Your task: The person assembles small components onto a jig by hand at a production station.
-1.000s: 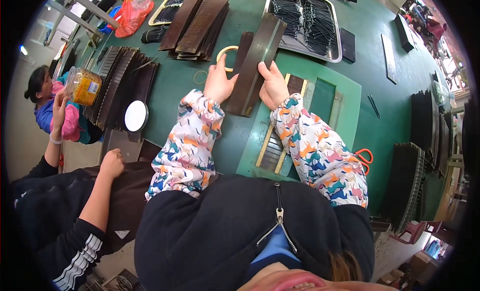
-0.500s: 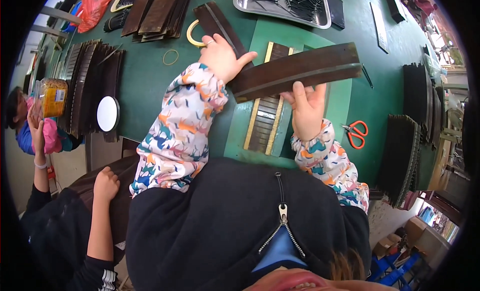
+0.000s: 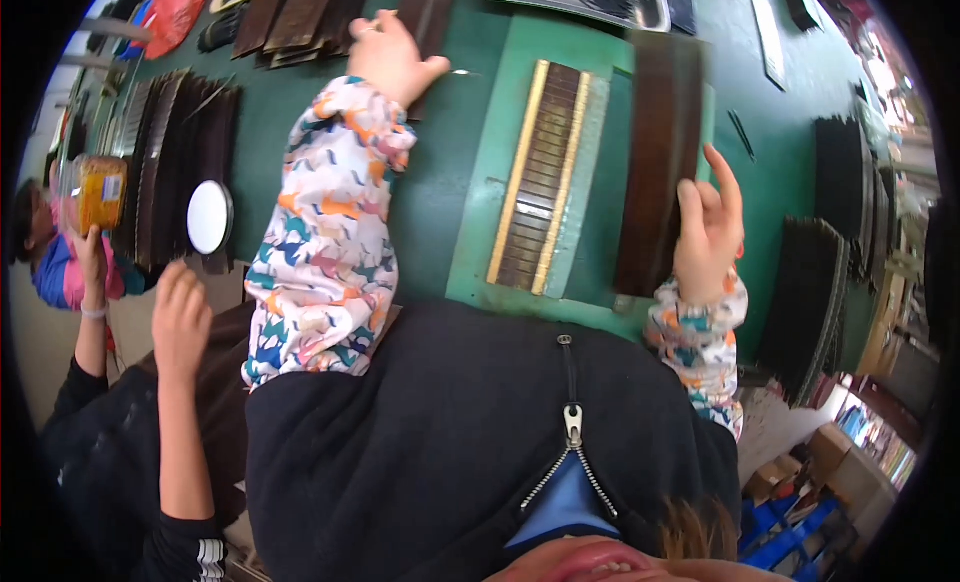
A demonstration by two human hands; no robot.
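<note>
My right hand grips a long dark brown strip by its right side, thumb on its face and index finger raised. The strip stands nearly upright in the picture, blurred by motion, above the right part of a green board. At the upper left, my left hand spans another dark brown strip, thumb on its right side and fingers on its left; its far end leaves the picture. Between my hands, a slatted dark piece with yellow edges lies on the board beside a pale translucent strip.
Stacked brown strips and a white round disc are at left. A metal tray of black parts sits at the back. Dark stacks stand at right, with a metal ruler farther back. A co-worker's hand is at lower left.
My hands have moved apart, left hand up and leftward, right hand rightward. The right-hand strip has turned from crosswise to nearly upright, uncovering the slatted piece. The co-worker's hand has moved left.
</note>
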